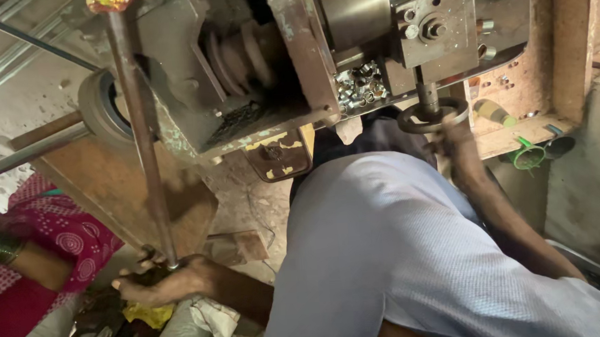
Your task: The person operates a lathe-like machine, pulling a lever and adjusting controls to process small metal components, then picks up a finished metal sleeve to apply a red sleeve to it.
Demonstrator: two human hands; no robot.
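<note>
1. Your left hand (161, 281) is closed loosely around the bottom end of a long rusty rod (141, 129), fingers curled at its foot.
2. The rod rises straight up from that hand, its long axis nearly vertical and leaning slightly left toward the top, where it ends at a red and yellow wrapped tip (110, 0).
3. Your right hand (450, 131) is raised at arm's length and grips a metal ring handle (430, 116), which hangs under a short vertical shaft.
4. Above the right hand sits a heavy grey machine (347, 34); up and to the left of the right hand lies a heap of small shiny metal parts (359, 85).
5. Right of that hand, a brown wooden shelf (520, 134) carries a green funnel (529, 154).
6. Between your hands, your pale blue shirt (388, 253) fills the view.
7. Left of the left hand sits another person in a pink patterned garment (61, 232).
8. Below the left hand, crumpled cloth and bags (185, 328) lie on the floor.
</note>
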